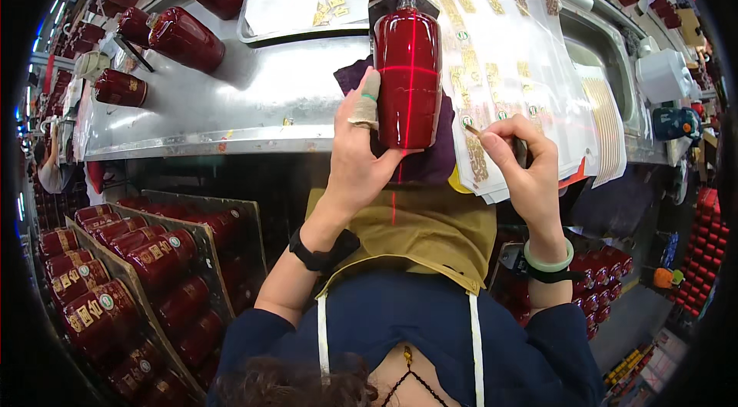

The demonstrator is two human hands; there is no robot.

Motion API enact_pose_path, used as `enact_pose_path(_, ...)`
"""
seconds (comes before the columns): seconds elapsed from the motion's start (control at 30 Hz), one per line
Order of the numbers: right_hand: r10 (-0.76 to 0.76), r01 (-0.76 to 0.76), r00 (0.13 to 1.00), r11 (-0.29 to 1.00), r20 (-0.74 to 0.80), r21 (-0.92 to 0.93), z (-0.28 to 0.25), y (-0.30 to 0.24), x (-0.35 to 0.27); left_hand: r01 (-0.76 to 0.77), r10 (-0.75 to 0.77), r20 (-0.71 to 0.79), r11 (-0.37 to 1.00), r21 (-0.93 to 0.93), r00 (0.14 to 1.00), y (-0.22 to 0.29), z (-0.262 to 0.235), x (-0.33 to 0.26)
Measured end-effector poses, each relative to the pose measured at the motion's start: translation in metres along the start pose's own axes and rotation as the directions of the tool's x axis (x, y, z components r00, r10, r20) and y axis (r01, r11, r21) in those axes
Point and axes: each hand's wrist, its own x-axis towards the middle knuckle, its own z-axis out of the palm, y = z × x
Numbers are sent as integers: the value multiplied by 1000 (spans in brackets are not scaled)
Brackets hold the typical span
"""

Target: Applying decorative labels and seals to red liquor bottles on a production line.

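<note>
A glossy dark red bottle (411, 92) lies with its neck away from me, and thin red light lines cross on it. My left hand (357, 130) is wrapped around its near left side, the thumb by its base; two fingers wear pale coverings. Under the bottle is a dark purple cloth (438, 165). On the right, my right hand (530, 161) pinches a thin brownish-gold strip (472, 130) between thumb and forefinger; its exact kind is unclear. That strip is just over white sheets (553, 119) bearing rows of gold stickers.
Several red bottles (184, 39) stand on the metal table (277, 88) at the left. A tray (247, 26) at the back holds sheets with gold pieces. Right of the sheets are a sink (615, 49) and a white jug (663, 76). Crates of red bottles (157, 257) stand low on the left.
</note>
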Motion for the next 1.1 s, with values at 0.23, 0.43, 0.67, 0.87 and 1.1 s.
enact_pose_path(0.23,4,-6,1000,998,-31,-61,19,1,3,-135,127,56,974,183,990,-9,-3,-2)
enact_pose_path(0.43,-102,106,989,994,107,-31,40,-21,2,103,-104,122,995,15,987,-1,-8,-5)
enact_pose_path(0.67,4,-8,998,999,70,49,52,7,-1,201,-184,81,854,-480,979,8,-5,-21)
enact_pose_path(0.87,92,-95,995,993,47,68,55,12,-2,212,-241,21,806,-553,970,9,8,-21)
enact_pose_path(1.1,16,-12,998,998,-54,65,64,24,-1,231,-259,31,793,-564,965,11,7,-20)
